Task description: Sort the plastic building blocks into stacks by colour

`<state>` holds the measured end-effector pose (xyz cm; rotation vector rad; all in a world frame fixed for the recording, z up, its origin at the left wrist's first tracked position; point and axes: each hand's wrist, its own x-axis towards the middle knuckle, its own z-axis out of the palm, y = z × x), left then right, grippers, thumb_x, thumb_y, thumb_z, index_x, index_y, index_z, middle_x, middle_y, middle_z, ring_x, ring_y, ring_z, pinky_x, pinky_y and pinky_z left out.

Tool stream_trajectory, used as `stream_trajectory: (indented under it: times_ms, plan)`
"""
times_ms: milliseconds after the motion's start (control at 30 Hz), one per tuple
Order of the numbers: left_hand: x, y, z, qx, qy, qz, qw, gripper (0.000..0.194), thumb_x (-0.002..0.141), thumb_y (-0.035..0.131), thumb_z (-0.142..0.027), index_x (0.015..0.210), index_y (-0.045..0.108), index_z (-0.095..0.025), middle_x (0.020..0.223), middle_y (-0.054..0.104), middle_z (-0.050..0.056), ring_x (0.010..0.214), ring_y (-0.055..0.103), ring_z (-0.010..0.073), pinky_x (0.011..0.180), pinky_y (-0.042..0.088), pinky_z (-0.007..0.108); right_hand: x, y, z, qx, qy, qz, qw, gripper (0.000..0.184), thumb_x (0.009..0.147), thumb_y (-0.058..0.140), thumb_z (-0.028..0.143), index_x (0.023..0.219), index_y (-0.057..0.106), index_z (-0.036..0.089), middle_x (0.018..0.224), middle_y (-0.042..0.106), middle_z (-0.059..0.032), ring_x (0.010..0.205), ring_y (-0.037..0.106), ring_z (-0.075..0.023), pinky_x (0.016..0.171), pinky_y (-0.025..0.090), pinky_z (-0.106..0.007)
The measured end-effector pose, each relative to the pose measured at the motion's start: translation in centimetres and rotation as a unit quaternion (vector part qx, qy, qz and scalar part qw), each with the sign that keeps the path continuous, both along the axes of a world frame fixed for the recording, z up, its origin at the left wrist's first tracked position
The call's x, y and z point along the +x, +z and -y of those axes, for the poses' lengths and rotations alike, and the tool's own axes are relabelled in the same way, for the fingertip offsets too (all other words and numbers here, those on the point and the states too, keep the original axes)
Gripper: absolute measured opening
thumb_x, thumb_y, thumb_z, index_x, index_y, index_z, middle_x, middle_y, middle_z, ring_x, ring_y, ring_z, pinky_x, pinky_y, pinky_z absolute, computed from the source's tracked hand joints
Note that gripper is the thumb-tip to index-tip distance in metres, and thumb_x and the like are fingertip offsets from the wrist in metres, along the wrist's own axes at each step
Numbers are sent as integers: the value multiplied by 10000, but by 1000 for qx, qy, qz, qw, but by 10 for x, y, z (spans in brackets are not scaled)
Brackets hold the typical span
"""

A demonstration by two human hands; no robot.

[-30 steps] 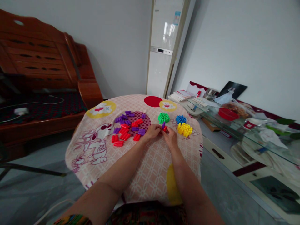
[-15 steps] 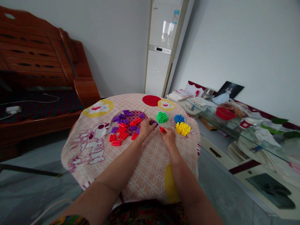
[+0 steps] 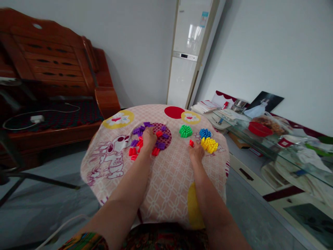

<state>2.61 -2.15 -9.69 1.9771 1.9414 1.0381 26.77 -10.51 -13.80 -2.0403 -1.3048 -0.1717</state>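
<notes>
My left hand (image 3: 150,138) reaches down into the loose heap on the left of the round table. Its fingertips are hidden behind the back of the hand, so what they touch is unclear. Around it lie small purple plastic pieces (image 3: 139,130) and red plastic pieces (image 3: 132,151), spread partly over the dark red patterned circle. My right hand (image 3: 197,151) is closed with a small red plastic piece (image 3: 191,142) at its fingertips, just left of the yellow cluster (image 3: 209,145). Beyond it stand a green cluster (image 3: 185,131) and a blue cluster (image 3: 205,133) of similar upright pieces.
A pink patterned cloth (image 3: 166,194) covers the table. To the right stands a glass-topped cabinet (image 3: 244,146) with a red bowl (image 3: 260,128), papers and bags. A wooden bench (image 3: 52,69) is at the left, and a tall white air conditioner (image 3: 184,76) at the back.
My left hand has moved left, away from my right hand, into the heap. The right hand still holds red and sits closer to the yellow cluster. The view has shifted slightly.
</notes>
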Motion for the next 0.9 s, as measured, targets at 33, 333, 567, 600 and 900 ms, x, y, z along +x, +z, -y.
stream_trajectory:
  times_ms: [33, 333, 567, 600, 900]
  plan:
    - [-7, 0, -1, -9, 7, -3, 1000, 407, 833, 487, -83, 1199, 664, -102, 1185, 691, 142, 1098, 639, 246, 965, 487, 307, 1, -1, -1, 10, -2, -3, 1000, 98, 793, 674, 297, 826, 736, 228, 716, 681, -75, 700, 594, -206, 634, 371, -295]
    - [-5, -3, -2, -48, -11, -105, 993, 388, 893, 541, -307, 1222, 659, -140, 1174, 694, 165, 1107, 626, 304, 894, 506, 345, 8, 2, -2, -5, 12, -54, 998, 200, 821, 607, 319, 932, 737, 215, 782, 687, -48, 718, 583, -187, 646, 380, -280]
    - [1, -7, -9, -60, -41, -152, 986, 295, 863, 586, -362, 1065, 688, -173, 1091, 704, 147, 1044, 638, 289, 855, 494, 328, 4, 10, 0, -43, 15, -33, 998, 189, 823, 649, 302, 953, 752, 210, 793, 707, -52, 716, 586, -179, 640, 377, -265]
    - [1, -7, -10, -60, -41, -146, 987, 290, 858, 590, -360, 1057, 688, -173, 1085, 705, 145, 1037, 640, 289, 850, 493, 329, 4, 12, 1, -49, 13, -36, 998, 195, 829, 647, 305, 963, 753, 210, 806, 712, -54, 727, 592, -181, 645, 383, -264]
    - [8, 6, 0, 65, -67, 13, 996, 346, 787, 633, -237, 1115, 661, -130, 1078, 720, 121, 990, 656, 241, 882, 500, 317, 1, 14, 0, -73, -6, -53, 996, 180, 866, 608, 280, 946, 757, 220, 897, 727, -51, 859, 630, -175, 738, 427, -246]
